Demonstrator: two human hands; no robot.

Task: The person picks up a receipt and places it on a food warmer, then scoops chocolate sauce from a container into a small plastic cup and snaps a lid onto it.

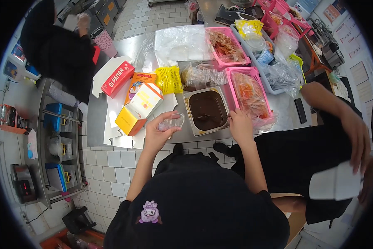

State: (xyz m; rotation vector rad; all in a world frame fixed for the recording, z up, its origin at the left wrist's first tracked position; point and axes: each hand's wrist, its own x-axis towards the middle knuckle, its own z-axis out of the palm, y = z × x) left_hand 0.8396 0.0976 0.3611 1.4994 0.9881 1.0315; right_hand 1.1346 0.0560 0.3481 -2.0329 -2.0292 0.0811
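Note:
My left hand (156,132) is closed around a small clear plastic cup (173,121), held just over the table's near edge. Right of it sits a square metal container (207,108) with dark brown sauce in it. My right hand (239,121) is at the container's right rim, its fingers curled; whatever they grip is hidden. Close by that hand lies a pink basket (229,83) with bagged orange-red food. Left of my left hand are a yellow and white box (141,108) and a red box (118,79).
A yellow packet (168,80) and white plastic sheets (182,43) lie farther back on the metal table. A blue-grey bin (273,85) of packaging stands at right. One co-worker (58,54) is at left; another, at right, holds a white container (336,182).

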